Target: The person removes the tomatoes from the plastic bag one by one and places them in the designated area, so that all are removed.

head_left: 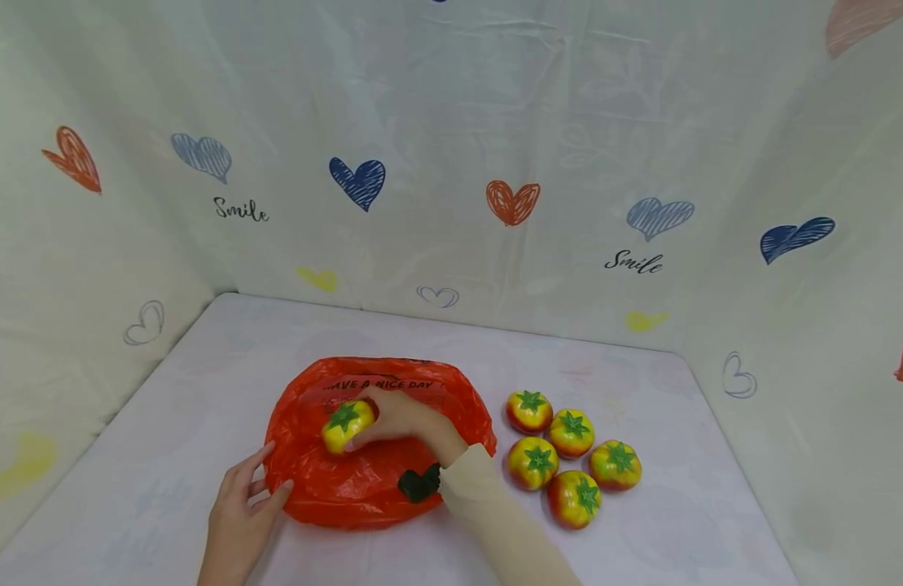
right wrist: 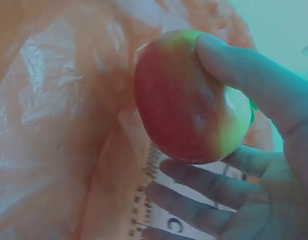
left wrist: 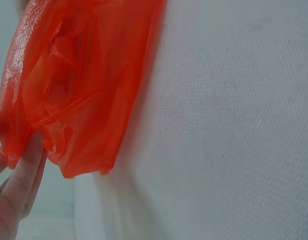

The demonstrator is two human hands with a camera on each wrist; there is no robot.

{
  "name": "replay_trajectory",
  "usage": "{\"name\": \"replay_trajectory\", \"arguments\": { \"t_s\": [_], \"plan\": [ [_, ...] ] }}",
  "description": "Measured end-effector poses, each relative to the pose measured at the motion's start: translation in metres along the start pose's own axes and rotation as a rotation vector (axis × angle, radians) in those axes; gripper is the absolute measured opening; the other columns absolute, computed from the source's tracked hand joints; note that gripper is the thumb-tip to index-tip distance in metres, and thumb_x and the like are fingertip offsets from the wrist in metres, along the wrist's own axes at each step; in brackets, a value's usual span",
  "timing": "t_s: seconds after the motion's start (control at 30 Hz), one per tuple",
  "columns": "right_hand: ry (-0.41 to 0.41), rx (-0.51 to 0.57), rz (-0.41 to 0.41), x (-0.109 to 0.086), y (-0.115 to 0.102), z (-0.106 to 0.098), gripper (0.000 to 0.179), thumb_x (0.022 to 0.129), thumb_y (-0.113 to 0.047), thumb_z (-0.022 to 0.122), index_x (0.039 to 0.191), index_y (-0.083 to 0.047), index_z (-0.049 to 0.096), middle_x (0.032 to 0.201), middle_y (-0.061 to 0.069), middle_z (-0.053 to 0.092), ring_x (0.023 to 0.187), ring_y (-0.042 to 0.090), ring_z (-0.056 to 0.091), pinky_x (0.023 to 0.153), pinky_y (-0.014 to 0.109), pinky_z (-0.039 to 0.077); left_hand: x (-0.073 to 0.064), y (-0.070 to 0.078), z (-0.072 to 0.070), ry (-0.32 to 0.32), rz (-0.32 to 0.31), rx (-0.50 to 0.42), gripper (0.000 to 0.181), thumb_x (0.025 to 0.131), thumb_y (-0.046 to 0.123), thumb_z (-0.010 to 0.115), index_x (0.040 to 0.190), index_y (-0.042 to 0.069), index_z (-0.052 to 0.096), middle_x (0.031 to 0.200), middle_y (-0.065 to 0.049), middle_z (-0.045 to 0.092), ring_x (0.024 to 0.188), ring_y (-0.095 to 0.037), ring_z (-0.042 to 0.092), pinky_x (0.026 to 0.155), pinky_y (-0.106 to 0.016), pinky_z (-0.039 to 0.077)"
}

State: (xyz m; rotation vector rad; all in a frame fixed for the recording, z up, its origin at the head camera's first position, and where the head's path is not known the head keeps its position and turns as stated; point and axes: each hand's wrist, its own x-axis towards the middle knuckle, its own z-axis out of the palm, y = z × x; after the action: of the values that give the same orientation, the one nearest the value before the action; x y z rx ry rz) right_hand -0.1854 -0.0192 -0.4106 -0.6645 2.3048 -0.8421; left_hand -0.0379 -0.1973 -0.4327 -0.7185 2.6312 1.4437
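Observation:
A red plastic bag [head_left: 334,496] lies spread on the table with its mouth open and "HAVE A NICE DAY" printed inside. My left hand [head_left: 243,505] pinches its left rim; in the left wrist view the fingers [left wrist: 25,172] grip the bag's edge [left wrist: 94,135]. Over the bag's opening, my right hand [head_left: 396,417] holds a red-and-yellow tomato [head_left: 348,426] with a green star-shaped top. In the right wrist view the thumb presses one side of the tomato [right wrist: 179,105], while several fingers spread below it. Whatever lies deeper in the bag is hidden.
Several similar tomatoes [head_left: 571,433] sit in a cluster right of the bag. A dark lump [head_left: 419,484], its kind unclear, shows by the right sleeve. The white table [head_left: 686,505] meets a heart-printed curtain [head_left: 436,244] at the back and sides.

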Motion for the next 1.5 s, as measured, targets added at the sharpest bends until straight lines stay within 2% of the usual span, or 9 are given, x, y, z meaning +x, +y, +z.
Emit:
{"name": "replay_trajectory", "arguments": {
  "t_s": [0.33,0.57,0.87,1.1,1.37,1.5],
  "plan": [
    [0.093,0.054,-0.075,-0.03,0.0,-0.006,0.068,0.075,-0.041,0.074,0.131,-0.019,0.042,0.112,-0.006,0.057,0.098,0.006,0.052,0.08,0.022,0.051,0.0,0.003,0.001,0.005,-0.006,0.002,0.064,0.091,0.016,0.057,0.147,0.011,0.026,0.14,-0.025,0.026,0.113,-0.039,0.041,0.093,-0.049,0.048],
    [0.169,0.126,-0.112,-0.053,0.001,-0.001,0.073,0.077,-0.037,0.074,0.136,-0.015,0.037,0.122,-0.001,0.053,0.107,0.01,0.051,0.085,0.025,0.052,0.0,0.003,0.001,0.007,0.0,0.007,0.064,0.091,0.016,0.057,0.147,0.01,0.026,0.14,-0.025,0.027,0.114,-0.039,0.042,0.093,-0.049,0.048],
    [0.228,0.243,-0.138,-0.075,0.005,0.01,0.074,0.077,-0.035,0.074,0.137,-0.019,0.035,0.13,0.0,0.048,0.113,0.014,0.049,0.09,0.028,0.051,-0.001,0.005,0.0,0.002,-0.009,0.004,0.064,0.092,0.016,0.056,0.147,0.01,0.025,0.14,-0.025,0.026,0.114,-0.04,0.041,0.094,-0.05,0.047],
    [0.317,0.359,-0.128,-0.092,0.014,0.015,0.073,0.076,-0.034,0.075,0.136,-0.024,0.035,0.127,-0.001,0.048,0.112,0.019,0.048,0.092,0.037,0.05,0.0,0.003,0.0,-0.008,-0.014,0.001,0.064,0.092,0.017,0.056,0.147,0.01,0.025,0.14,-0.025,0.026,0.114,-0.04,0.04,0.094,-0.05,0.047],
    [0.404,0.465,-0.097,-0.11,0.024,0.021,0.072,0.075,-0.035,0.076,0.134,-0.028,0.035,0.128,-0.001,0.047,0.115,0.019,0.046,0.098,0.04,0.044,0.0,0.002,-0.001,-0.008,-0.008,0.003,0.064,0.092,0.017,0.056,0.147,0.01,0.025,0.14,-0.025,0.026,0.114,-0.04,0.042,0.094,-0.049,0.047],
    [0.434,0.522,-0.075,-0.118,0.026,0.024,0.072,0.075,-0.034,0.077,0.134,-0.027,0.036,0.129,0.001,0.046,0.115,0.02,0.047,0.098,0.039,0.045,0.0,0.002,-0.001,-0.011,-0.009,0.002,0.064,0.092,0.017,0.056,0.147,0.01,0.025,0.14,-0.025,0.026,0.114,-0.04,0.041,0.094,-0.049,0.047]
  ]
}}
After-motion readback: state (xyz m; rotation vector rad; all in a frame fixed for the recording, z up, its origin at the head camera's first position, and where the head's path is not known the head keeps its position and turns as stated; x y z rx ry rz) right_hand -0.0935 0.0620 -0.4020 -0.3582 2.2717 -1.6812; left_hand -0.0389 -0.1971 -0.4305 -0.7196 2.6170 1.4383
